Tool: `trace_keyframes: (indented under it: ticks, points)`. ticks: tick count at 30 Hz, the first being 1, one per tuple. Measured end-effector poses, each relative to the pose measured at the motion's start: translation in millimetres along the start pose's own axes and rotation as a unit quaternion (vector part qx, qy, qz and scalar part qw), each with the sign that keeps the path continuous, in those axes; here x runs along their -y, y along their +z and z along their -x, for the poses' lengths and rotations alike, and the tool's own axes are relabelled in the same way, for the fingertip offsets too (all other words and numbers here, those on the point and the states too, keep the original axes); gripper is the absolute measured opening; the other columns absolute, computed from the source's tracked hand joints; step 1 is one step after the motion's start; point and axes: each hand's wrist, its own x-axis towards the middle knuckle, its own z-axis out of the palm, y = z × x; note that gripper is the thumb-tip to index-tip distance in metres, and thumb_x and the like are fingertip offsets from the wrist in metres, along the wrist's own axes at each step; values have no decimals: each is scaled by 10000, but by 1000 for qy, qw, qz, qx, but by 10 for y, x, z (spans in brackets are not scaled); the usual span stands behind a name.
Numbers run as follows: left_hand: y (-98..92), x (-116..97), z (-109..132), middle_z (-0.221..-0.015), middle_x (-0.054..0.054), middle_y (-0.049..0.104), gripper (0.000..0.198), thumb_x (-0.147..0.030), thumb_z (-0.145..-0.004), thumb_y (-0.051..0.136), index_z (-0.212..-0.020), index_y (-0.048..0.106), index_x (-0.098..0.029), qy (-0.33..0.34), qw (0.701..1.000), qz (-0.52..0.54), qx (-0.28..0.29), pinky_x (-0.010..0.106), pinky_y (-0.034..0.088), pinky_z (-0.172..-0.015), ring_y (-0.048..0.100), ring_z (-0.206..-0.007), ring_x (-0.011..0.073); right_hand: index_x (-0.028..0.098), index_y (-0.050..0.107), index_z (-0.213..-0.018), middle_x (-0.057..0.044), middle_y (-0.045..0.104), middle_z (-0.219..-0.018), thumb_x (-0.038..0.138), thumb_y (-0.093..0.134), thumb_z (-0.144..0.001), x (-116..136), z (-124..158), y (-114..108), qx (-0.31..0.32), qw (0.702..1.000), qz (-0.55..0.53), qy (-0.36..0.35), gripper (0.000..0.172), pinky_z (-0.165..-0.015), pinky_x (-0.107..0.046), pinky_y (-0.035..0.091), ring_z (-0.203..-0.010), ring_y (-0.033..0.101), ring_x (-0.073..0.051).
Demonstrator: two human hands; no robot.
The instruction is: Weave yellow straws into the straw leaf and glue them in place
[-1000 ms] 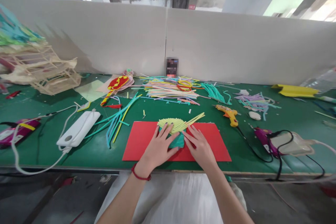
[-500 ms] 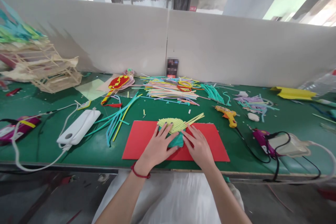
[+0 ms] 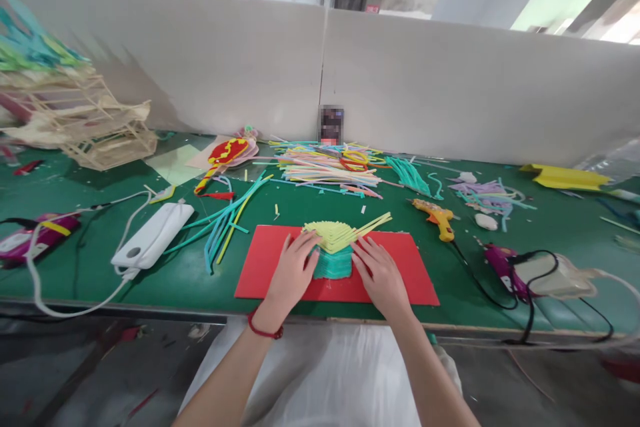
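Observation:
A red sheet (image 3: 260, 273) lies on the green table near its front edge. On it sits a fan-shaped piece (image 3: 334, 247) made of yellow strips above and teal strips below. My left hand (image 3: 293, 271) lies flat on the sheet at the piece's left side, fingertips touching the yellow strips. My right hand (image 3: 381, 275) rests at the piece's right side, fingers stretched out and touching its edge. Neither hand holds anything. A red cord circles my left wrist.
A white power bank (image 3: 152, 235) with cable lies left. Loose coloured strips (image 3: 325, 167) pile at the back. A yellow glue gun (image 3: 436, 217) and a purple glue gun (image 3: 503, 267) with cords lie right. A wooden frame model (image 3: 85, 127) stands far left. A grey partition (image 3: 450, 87) borders the table.
My left hand has slid off the teal part to the piece's left side, uncovering the teal strips. My right hand has hardly moved.

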Motion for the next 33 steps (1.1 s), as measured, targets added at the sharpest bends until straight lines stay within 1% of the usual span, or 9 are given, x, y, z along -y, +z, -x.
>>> trace_keyframes:
  ticks: [4, 7, 11, 14, 18, 21, 23, 28, 33]
  points:
    - [30, 133, -9, -1261, 86, 633, 302, -205, -933, 422, -1174, 604, -201, -51, 997, 14, -64, 443, 397, -1073, 550, -1222, 212, 236, 637, -1242, -66, 604, -1319, 388, 389, -974, -5, 14, 7, 5, 1000, -12, 9, 396, -1054, -494, 427, -1274, 512, -264]
    - [46, 165, -2, -1245, 115, 629, 309, -196, -910, 451, -1186, 588, -175, -80, 991, 17, -106, 430, 440, -1032, 572, -1182, 227, 228, 645, -1224, -81, 596, -1328, 390, 394, -969, -4, -5, -22, 0, 1000, -28, 10, 393, -1051, -519, 419, -1265, 516, -279]
    - [65, 145, 3, -1168, 114, 655, 288, -169, -866, 513, -1140, 600, -173, -97, 987, 19, -129, 437, 471, -988, 606, -1107, 242, 220, 681, -1140, -111, 581, -1339, 367, 438, -949, 39, -148, -48, -29, 996, -77, 20, 342, -1024, -495, 452, -1253, 524, -275]
    - [61, 121, 5, -1129, 105, 661, 264, -156, -857, 519, -1107, 602, -177, -104, 985, 21, -137, 433, 485, -963, 616, -1072, 240, 240, 705, -1052, -98, 617, -1294, 334, 461, -937, 124, -300, 27, -43, 993, -107, 3, 285, -1019, -486, 458, -1238, 539, -261]
    - [47, 101, 19, -1104, 100, 663, 242, -161, -877, 501, -1099, 594, -180, -108, 984, 16, -143, 437, 496, -942, 620, -1052, 237, 237, 683, -1028, -83, 663, -1222, 311, 453, -941, 238, -388, 235, -25, 992, -118, -48, 256, -1086, -506, 379, -1206, 568, -236]
    - [53, 101, 29, -1150, 103, 656, 276, -146, -882, 488, -1135, 593, -184, -101, 985, 2, -137, 452, 475, -977, 602, -1091, 241, 216, 633, -1082, -103, 662, -1215, 318, 470, -932, 266, -359, 344, -8, 992, -116, -55, 245, -1088, -527, 364, -1173, 589, -246]
    - [61, 108, 29, -1180, 108, 652, 307, -125, -881, 476, -1156, 600, -182, -92, 987, -10, -128, 460, 457, -1003, 588, -1122, 246, 205, 598, -1102, -114, 656, -1217, 313, 475, -927, 261, -336, 364, -5, 992, -114, -51, 240, -1082, -536, 365, -1154, 598, -252]
    - [68, 129, 16, -1197, 111, 657, 350, -108, -887, 441, -1185, 611, -178, -75, 991, -38, -107, 485, 439, -1024, 583, -1134, 255, 220, 573, -1013, -104, 666, -1184, 288, 460, -929, 249, -334, 341, 4, 993, -103, -55, 157, -1072, -524, 373, -1136, 601, -247]
    - [65, 110, 7, -1217, 110, 650, 352, -121, -883, 451, -1197, 605, -163, -66, 991, -66, -93, 478, 427, -1033, 566, -1160, 261, 216, 569, -1058, -104, 658, -1199, 275, 449, -931, 262, -338, 341, 10, 994, -87, -59, 185, -1071, -517, 366, -1148, 591, -245]
